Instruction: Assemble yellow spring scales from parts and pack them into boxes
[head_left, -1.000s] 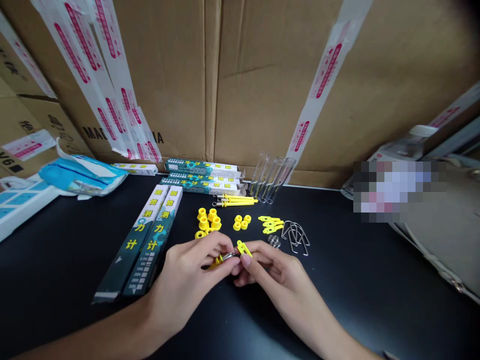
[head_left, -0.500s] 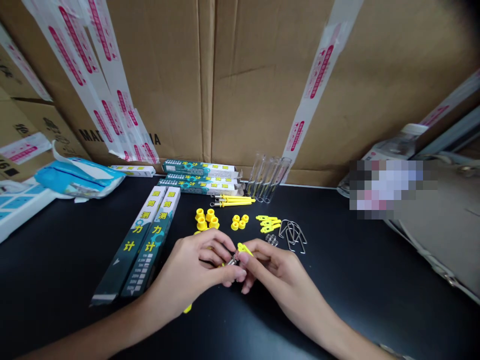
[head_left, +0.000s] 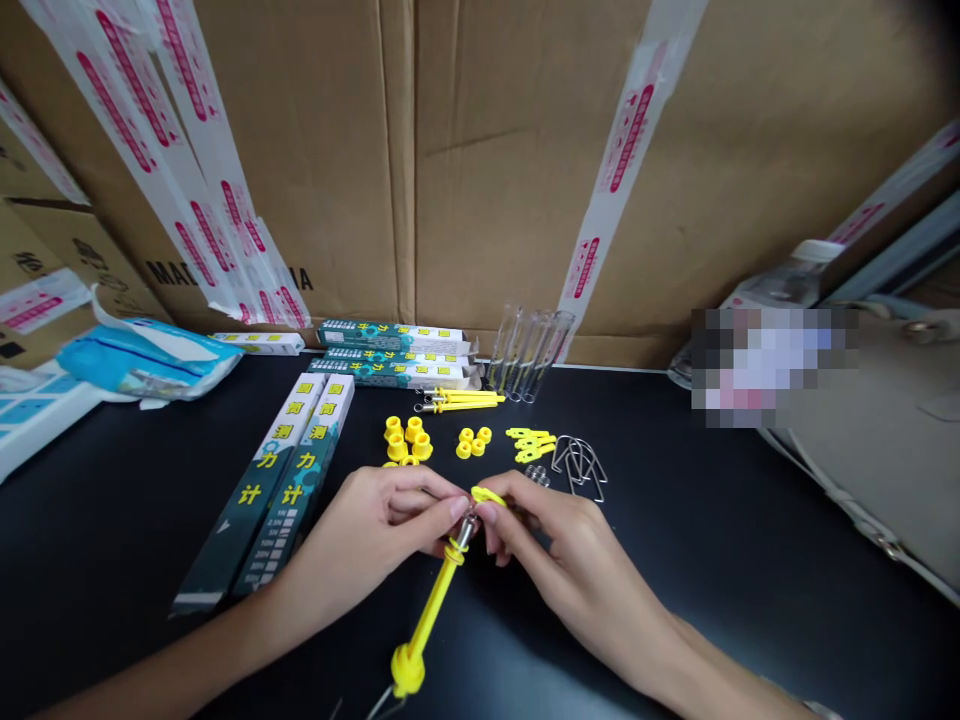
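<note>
My left hand (head_left: 416,515) pinches the metal spring end of a yellow spring-scale rod (head_left: 429,610). The rod slants down toward me, with a round yellow cap and a wire hook at its lower end. Thumb and forefinger of my right hand (head_left: 551,545) grip a small yellow tab (head_left: 487,495) right at the spring's tip. Whether tab and spring are joined cannot be made out. Just beyond my hands lie larger yellow caps (head_left: 397,447), smaller yellow rings (head_left: 465,449), more yellow tabs (head_left: 529,444), small metal rings (head_left: 537,475) and bent wire hooks (head_left: 581,465).
Two long printed boxes (head_left: 289,480) lie at the left. Behind are stacked printed boxes (head_left: 390,338), yellow rods with springs (head_left: 469,400) and clear tubes (head_left: 525,355). A blue packet (head_left: 157,355) sits far left, a bottle (head_left: 787,285) and a beige bag (head_left: 885,430) right. Cardboard (head_left: 487,200) walls the back.
The yellow rod, mostly hidden by my left hand before, now shows below my hands, hanging toward me. My left fingers have shifted up to the spring's end. The view has moved slightly.
</note>
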